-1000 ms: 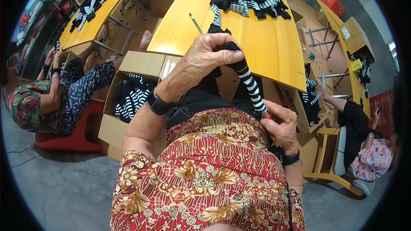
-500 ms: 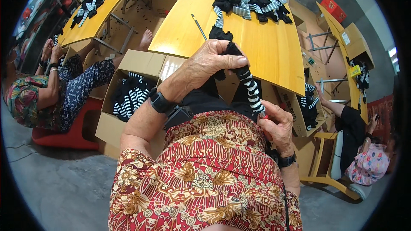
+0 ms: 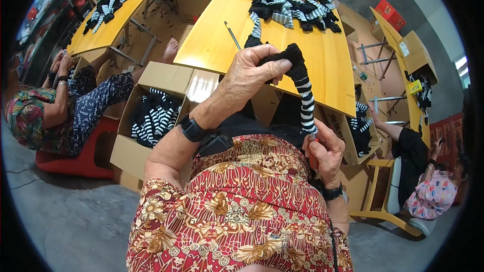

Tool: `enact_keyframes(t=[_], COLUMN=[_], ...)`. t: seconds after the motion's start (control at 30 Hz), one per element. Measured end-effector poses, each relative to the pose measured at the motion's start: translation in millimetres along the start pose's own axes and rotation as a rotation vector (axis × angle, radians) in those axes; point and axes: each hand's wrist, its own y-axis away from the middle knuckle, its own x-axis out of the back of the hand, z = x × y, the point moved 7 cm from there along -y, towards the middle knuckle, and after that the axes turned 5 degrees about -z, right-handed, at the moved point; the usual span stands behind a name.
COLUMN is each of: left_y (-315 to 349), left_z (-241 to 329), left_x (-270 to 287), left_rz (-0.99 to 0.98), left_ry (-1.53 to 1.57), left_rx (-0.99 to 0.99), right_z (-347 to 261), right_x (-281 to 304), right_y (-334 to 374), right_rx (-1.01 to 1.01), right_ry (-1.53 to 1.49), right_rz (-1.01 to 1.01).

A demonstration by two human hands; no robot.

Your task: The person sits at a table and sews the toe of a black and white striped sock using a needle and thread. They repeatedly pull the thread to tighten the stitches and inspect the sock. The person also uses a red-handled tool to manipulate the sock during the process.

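Your left hand (image 3: 254,68) pinches the black end of a striped knit piece (image 3: 306,102), thumb on top, near the close edge of the yellow table (image 3: 325,73). Knit slants down to your right hand (image 3: 326,150), fingers closed round a small red tool (image 3: 313,161) at the striped end; tip too small to read. Open carton (image 3: 166,76) of knits stands to your left.

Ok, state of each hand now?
Left hand: closed on the striped knit piece.
Right hand: closed at its lower end, holding a red object.
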Motion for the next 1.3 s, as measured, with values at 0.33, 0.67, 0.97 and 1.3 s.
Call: enact_keyframes(t=[0.33, 0.67, 0.97, 1.3], left_y=[1, 0, 3, 0], left_z=[2, 1, 11, -1], left_x=[-7, 2, 5, 5], left_rz=[-0.070, -0.003, -0.005, -0.125], left_ry=[-0.083, -0.010, -0.146, -0.054], left_rx=[0.048, 0.039, 0.072, 0.198], right_z=[-5, -4, -7, -8], right_x=[0, 2, 0, -7], right_y=[0, -2, -7, -14], right_rx=[0.012, 0.053, -0.052, -0.118], right_ry=[0.033, 0.061, -0.192, -0.436], right_rz=[0.013, -0.063, -0.195, -0.264])
